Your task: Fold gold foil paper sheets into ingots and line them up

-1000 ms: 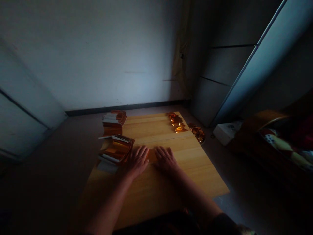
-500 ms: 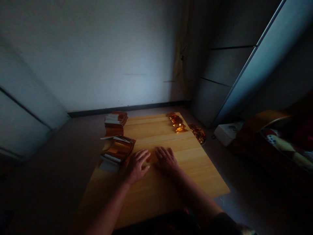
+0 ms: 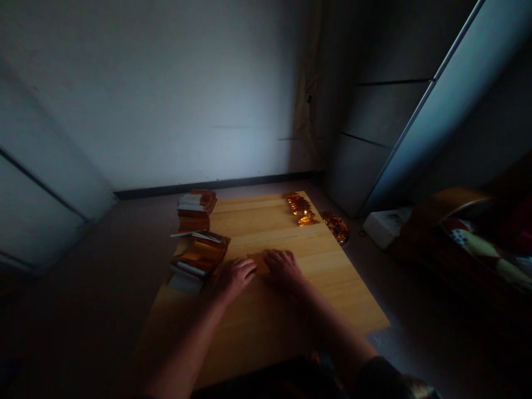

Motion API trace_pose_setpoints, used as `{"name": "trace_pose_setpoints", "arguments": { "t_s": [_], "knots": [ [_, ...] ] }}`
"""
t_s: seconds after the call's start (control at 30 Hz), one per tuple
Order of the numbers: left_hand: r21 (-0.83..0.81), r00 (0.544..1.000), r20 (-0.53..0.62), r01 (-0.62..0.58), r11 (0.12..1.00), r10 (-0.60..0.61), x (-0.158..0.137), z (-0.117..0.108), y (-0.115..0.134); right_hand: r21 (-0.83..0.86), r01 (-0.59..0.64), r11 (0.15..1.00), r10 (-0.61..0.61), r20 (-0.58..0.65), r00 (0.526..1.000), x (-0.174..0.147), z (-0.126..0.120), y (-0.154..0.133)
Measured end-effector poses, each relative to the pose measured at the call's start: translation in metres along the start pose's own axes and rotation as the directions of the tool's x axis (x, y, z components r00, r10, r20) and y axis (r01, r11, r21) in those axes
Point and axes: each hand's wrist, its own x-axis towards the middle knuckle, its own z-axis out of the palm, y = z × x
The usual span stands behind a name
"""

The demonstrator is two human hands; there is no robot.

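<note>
A thin copper-coloured sheet (image 3: pixel 259 262) lies flat on the wooden table, dim against the wood. My left hand (image 3: pixel 236 279) is at its left edge, with the fingers drawn together and bent down onto it. At the right edge, my right hand (image 3: pixel 284 268) has its fingers closed and curled over the sheet. Both thumbs are mostly hidden. Just left of my left hand sits a stack of copper-coloured sheets (image 3: pixel 203 252) with pale strips among them. Behind that stack is a second stack of similar sheets (image 3: pixel 194 223).
The light wooden table (image 3: pixel 332 293) stands near a white wall. Shiny folded gold foil pieces (image 3: pixel 301 209) lie at its far right corner. Beyond the right edge, lower down, is a round heap of gold foil (image 3: pixel 337 228). A white box (image 3: pixel 386 224) and a wooden-armed seat (image 3: pixel 461 195) are farther right.
My hands have gone from spread fingers to closed, curled ones over the sheet's edges. More of the sheet now shows between them. The stacks and foil have stayed put.
</note>
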Motion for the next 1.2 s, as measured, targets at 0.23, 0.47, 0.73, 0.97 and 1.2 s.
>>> {"name": "trace_pose_setpoints", "arguments": {
  "t_s": [0.23, 0.47, 0.73, 0.97, 1.2],
  "knots": [
    [-0.029, 0.999, -0.005, 0.043, 0.999, -0.043, 0.000, 0.000, 0.004, -0.028, 0.021, 0.999, -0.020, 0.016, 1.000, 0.001, -0.004, 0.005],
    [-0.024, 0.998, -0.025, 0.061, 0.998, -0.061, 0.004, 0.003, 0.004, -0.045, 0.009, 0.999, -0.008, 0.021, 1.000, 0.001, -0.003, 0.007],
    [-0.050, 0.997, -0.029, 0.073, 0.996, -0.075, 0.003, 0.001, 0.005, -0.033, -0.008, 0.999, 0.008, -0.012, 1.000, 0.002, -0.010, 0.005],
    [-0.041, 0.995, 0.004, 0.102, 0.994, -0.102, 0.005, 0.004, 0.005, -0.021, -0.034, 0.999, 0.034, -0.039, 0.999, 0.006, -0.004, 0.008],
    [-0.055, 0.994, -0.012, 0.110, 0.992, -0.111, 0.007, 0.004, 0.007, 0.016, -0.078, 0.997, 0.078, -0.045, 0.996, 0.009, -0.001, 0.011]
  ]
}}
